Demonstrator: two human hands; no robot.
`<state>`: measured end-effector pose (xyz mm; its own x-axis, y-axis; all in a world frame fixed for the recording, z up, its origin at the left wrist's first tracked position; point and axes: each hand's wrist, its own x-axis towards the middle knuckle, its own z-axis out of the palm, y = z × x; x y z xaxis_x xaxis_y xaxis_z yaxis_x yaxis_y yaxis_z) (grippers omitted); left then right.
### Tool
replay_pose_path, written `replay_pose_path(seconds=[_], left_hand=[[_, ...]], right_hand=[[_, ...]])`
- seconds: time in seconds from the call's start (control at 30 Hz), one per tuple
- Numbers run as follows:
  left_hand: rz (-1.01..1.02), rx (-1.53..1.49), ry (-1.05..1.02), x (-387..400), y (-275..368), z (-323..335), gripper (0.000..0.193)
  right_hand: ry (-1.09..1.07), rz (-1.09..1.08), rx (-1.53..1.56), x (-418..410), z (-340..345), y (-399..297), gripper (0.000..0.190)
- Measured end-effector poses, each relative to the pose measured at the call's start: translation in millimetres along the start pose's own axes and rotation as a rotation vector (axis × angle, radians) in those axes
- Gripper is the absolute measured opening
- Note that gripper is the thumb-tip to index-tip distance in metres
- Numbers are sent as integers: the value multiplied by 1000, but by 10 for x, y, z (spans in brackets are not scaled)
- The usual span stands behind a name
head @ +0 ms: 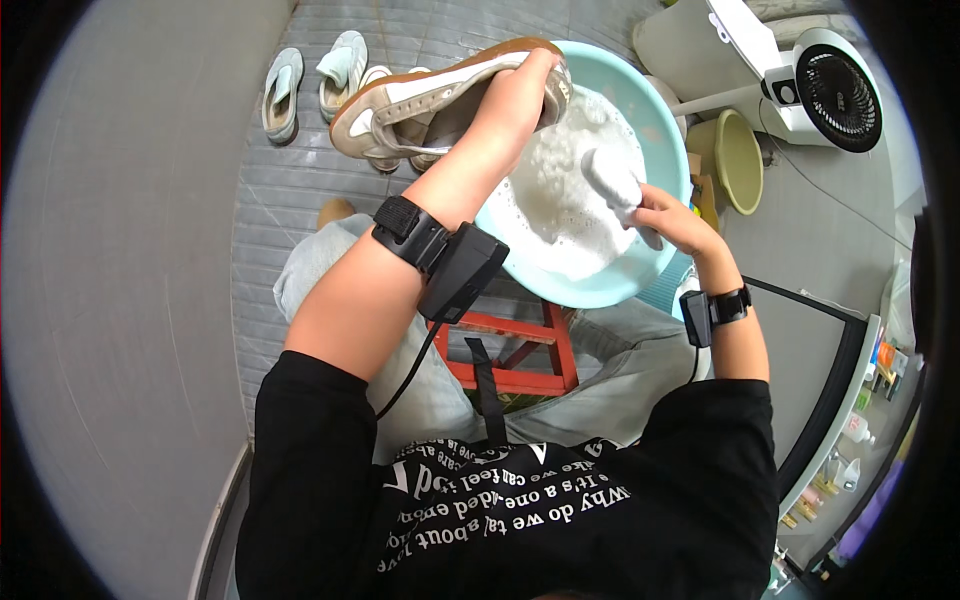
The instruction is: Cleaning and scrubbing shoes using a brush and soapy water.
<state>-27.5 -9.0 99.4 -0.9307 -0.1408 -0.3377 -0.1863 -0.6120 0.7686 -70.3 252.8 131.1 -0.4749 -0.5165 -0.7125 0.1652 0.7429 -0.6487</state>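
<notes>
My left hand (526,84) grips a beige-grey sneaker (409,101) by its heel end, the fingers partly hidden by the shoe. The sneaker has a tan gum sole and is tilted on its side, toe to the left. It hangs over the left rim of a pale turquoise plastic basin (664,124). White suds (559,187) cover the water inside. Over the basin's right side, my right hand (671,221) holds a foam-covered scrubbing tool (611,176), probably a brush. Foam hides its working face.
Pale slippers (283,97) and more shoes stand on the grey tiled floor (259,217). A red stool frame (525,382) is between my knees. At right are a white fan (836,90), an olive bucket (739,161) and a shelf with bottles (855,427). A grey wall (135,262) bounds the left.
</notes>
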Motion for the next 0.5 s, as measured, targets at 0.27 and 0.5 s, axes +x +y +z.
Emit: replay_pose_path(seconds=[0.27,0.5], left_hand=[[-43,9,-30,-22,31,33,26],[-69,58,-69,-90,22,-23,27]], right_hand=[[393,-385,629,152,794,-438,37],[805,-454,122,241,1032,-672,58]])
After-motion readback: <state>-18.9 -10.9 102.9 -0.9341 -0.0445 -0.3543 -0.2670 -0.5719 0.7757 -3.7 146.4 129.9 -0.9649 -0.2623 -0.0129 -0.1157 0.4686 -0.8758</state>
